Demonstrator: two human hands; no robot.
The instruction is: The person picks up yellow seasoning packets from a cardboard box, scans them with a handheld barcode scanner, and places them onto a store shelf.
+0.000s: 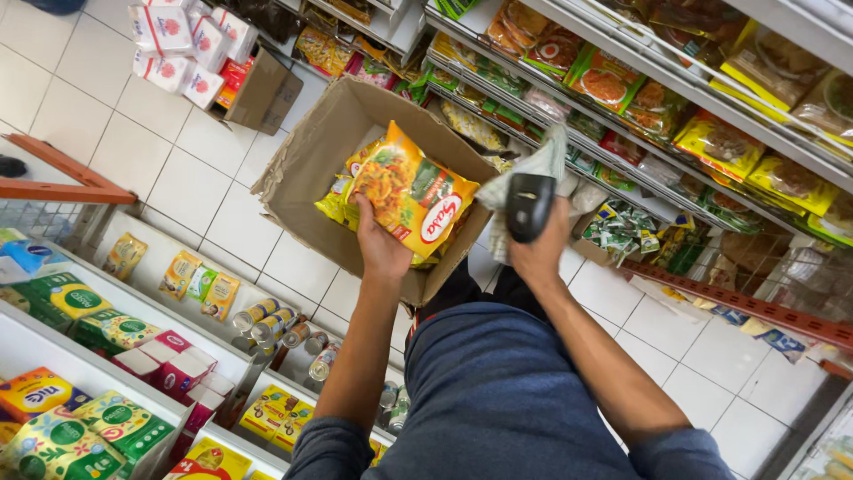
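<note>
My left hand [380,242] grips a stack of yellow snack packets [410,190] by the lower edge and holds it over an open cardboard box [306,156] on the tiled floor. More yellow packets lie inside the box beneath it. To the right, my right hand [539,252] is closed around a black handheld scanner [530,204] together with a grey cloth [533,169], the scanner's head pointing toward the packets.
Shelves with packaged food [622,89] run along the upper right. Lower shelves at the left hold boxes, cans [267,320] and packets. A second carton with white and red packs [191,49] stands at the top left. An orange rail [737,302] lies low on the right.
</note>
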